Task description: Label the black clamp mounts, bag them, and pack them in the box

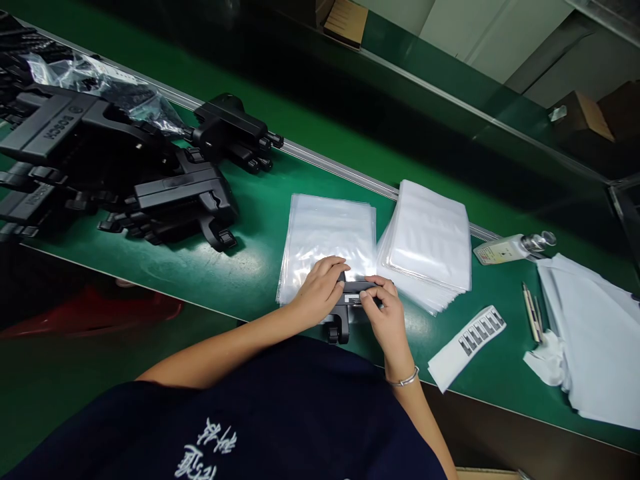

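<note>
Both my hands grip a black plastic part (346, 308) at the near edge of the green table (250, 267). My left hand (320, 288) wraps over its left end, fingers curled. My right hand (383, 310) pinches the right end, where a small label shows on the part's top. The part lies over the near edge of a stack of clear plastic bags (325, 233). A silver bracelet sits on my right wrist.
A second stack of clear bags (430, 240) lies to the right. A label strip sheet (467, 343), pens (531, 310), a small bottle (510, 248) and white cloths (590, 340) sit further right. Several black plastic parts (170, 197) are piled at the left.
</note>
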`<control>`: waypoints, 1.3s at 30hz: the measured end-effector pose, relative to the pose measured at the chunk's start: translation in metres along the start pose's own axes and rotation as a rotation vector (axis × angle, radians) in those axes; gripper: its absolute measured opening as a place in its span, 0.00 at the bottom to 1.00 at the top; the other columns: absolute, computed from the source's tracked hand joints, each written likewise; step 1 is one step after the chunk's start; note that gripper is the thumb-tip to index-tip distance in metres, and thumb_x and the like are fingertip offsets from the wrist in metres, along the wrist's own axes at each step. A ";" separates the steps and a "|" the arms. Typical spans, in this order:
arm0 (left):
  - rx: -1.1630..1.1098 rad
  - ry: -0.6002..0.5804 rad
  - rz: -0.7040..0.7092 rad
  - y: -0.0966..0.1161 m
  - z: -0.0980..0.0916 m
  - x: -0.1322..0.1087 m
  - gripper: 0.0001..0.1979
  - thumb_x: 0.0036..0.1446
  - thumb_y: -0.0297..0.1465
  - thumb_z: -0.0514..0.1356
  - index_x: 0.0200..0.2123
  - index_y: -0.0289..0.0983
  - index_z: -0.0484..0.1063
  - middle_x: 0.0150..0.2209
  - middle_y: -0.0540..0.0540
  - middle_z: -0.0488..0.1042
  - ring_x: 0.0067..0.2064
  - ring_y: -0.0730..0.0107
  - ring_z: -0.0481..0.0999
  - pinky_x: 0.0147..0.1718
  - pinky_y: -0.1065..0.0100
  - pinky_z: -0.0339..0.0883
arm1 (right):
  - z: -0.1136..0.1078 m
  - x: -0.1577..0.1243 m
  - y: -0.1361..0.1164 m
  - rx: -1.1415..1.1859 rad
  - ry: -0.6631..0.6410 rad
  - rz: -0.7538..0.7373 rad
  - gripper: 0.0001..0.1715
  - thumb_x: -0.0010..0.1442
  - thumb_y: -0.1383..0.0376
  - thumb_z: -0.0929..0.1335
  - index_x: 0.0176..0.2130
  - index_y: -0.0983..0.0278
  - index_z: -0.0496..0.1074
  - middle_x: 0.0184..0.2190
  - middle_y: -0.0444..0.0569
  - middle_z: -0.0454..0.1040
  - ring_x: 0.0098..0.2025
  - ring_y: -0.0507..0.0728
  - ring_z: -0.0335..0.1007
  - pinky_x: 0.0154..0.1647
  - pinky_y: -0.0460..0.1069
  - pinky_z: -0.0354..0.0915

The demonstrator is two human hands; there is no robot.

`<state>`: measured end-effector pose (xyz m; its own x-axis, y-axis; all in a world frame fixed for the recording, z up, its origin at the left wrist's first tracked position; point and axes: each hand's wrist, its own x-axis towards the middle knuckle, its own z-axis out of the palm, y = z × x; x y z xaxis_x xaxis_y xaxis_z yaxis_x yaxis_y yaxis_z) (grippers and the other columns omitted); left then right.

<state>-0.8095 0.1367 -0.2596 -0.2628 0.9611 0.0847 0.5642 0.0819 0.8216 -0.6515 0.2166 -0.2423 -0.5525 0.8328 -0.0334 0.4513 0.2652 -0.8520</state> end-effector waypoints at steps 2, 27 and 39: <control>0.000 -0.003 -0.002 0.000 0.000 0.000 0.16 0.64 0.28 0.46 0.53 0.38 0.63 0.57 0.39 0.63 0.62 0.56 0.58 0.61 0.50 0.56 | 0.000 0.000 0.000 -0.006 -0.004 0.001 0.13 0.59 0.61 0.67 0.24 0.61 0.69 0.46 0.52 0.72 0.52 0.63 0.64 0.54 0.60 0.60; -0.103 -0.349 0.327 -0.006 -0.044 0.014 0.11 0.51 0.41 0.62 0.38 0.48 0.79 0.37 0.44 0.79 0.44 0.57 0.76 0.43 0.60 0.63 | -0.046 0.001 0.031 -0.041 -0.199 -0.189 0.25 0.59 0.57 0.71 0.55 0.54 0.72 0.57 0.49 0.71 0.62 0.63 0.63 0.64 0.64 0.58; 0.459 -0.399 0.871 0.007 -0.032 0.026 0.13 0.61 0.36 0.54 0.43 0.37 0.75 0.31 0.44 0.75 0.35 0.64 0.72 0.33 0.63 0.57 | -0.045 0.000 0.038 -0.122 -0.200 -0.236 0.25 0.61 0.56 0.70 0.57 0.55 0.71 0.55 0.51 0.72 0.60 0.64 0.64 0.62 0.64 0.61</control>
<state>-0.8370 0.1539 -0.2337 0.6034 0.7459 0.2820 0.6970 -0.6651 0.2680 -0.6029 0.2486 -0.2518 -0.7730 0.6328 0.0454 0.3685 0.5061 -0.7798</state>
